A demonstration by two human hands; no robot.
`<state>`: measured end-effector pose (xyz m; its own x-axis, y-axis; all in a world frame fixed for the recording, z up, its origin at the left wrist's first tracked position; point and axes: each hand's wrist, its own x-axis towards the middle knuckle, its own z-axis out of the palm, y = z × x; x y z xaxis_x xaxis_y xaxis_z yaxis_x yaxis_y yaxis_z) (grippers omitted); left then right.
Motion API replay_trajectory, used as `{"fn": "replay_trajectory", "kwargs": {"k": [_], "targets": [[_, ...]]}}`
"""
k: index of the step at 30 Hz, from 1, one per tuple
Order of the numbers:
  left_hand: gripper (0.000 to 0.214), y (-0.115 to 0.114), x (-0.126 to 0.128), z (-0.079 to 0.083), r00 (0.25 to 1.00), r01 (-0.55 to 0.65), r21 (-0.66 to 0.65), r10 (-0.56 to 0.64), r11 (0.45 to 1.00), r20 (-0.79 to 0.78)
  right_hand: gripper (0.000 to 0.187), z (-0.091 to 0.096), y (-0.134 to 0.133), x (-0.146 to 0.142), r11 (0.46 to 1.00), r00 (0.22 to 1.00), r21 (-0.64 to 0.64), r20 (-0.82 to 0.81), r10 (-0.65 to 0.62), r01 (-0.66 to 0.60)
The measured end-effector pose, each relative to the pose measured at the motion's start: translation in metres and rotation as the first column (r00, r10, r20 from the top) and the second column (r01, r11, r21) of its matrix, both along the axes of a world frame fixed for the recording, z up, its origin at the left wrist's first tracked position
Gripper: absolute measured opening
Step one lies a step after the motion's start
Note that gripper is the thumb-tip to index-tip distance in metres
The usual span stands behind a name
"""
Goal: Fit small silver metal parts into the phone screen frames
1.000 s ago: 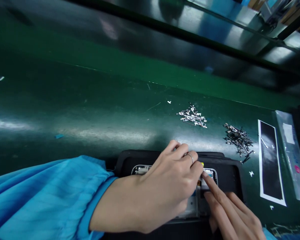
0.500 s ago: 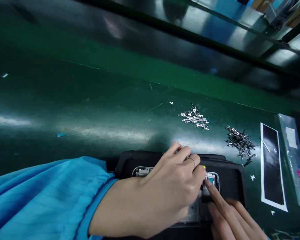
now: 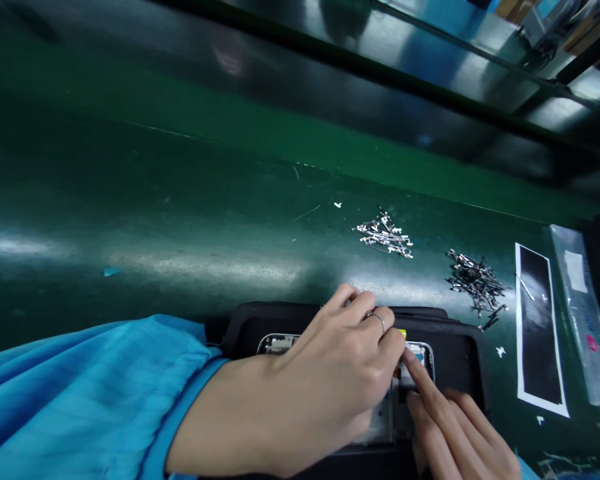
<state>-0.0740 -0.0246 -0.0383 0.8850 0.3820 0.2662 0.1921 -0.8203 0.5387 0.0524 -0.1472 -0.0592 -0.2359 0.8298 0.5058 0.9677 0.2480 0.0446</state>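
Observation:
A phone frame (image 3: 380, 427) with a silver rim lies in a black tray (image 3: 457, 363), its middle mostly covered by my left hand. My left hand (image 3: 340, 367), with a ring on one finger, reaches across the frame with its fingers bent down and closed. Its fingertips are hidden, so what they pinch cannot be made out. My right hand (image 3: 455, 420) comes in from the lower right, its index finger stretched out and its tip on the upper right part of the frame, against the left fingers. Its other fingers are loosely bent. A small yellow piece (image 3: 403, 333) shows beside the left fingers.
Two piles of small metal parts, a silver pile (image 3: 384, 235) and a darker pile (image 3: 475, 280), lie beyond the tray on the green table (image 3: 205, 220). To the right are a black sheet with white borders (image 3: 543, 333) and a clear plastic bag (image 3: 583, 320).
The view has shifted slightly, so everything sits a little further left. My right index fingertip has moved slightly closer in against the left fingers; the left hand keeps its pose.

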Motion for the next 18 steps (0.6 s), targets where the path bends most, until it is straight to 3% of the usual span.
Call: {"fn": "replay_trajectory", "kwargs": {"k": [6, 11, 18], "targets": [[0.012, 0.0, 0.0, -0.005, 1.0, 0.011, 0.049, -0.01, 0.999, -0.005, 0.042, 0.016, 0.006, 0.003, 0.983, 0.997, -0.178, 0.053, 0.051, -0.041], [0.01, -0.002, -0.003, -0.008, 0.997, 0.062, 0.159, -0.056, 0.985, -0.044, 0.046, 0.019, 0.008, 0.003, 0.997, 0.999, -0.079, 0.045, 0.014, -0.01], [0.015, 0.002, -0.002, -0.007, 0.993, 0.117, 0.379, -0.115, 0.918, -0.027, 0.05, 0.026, 0.006, 0.004, 0.973, 0.998, -0.227, 0.045, 0.054, -0.043]]}}
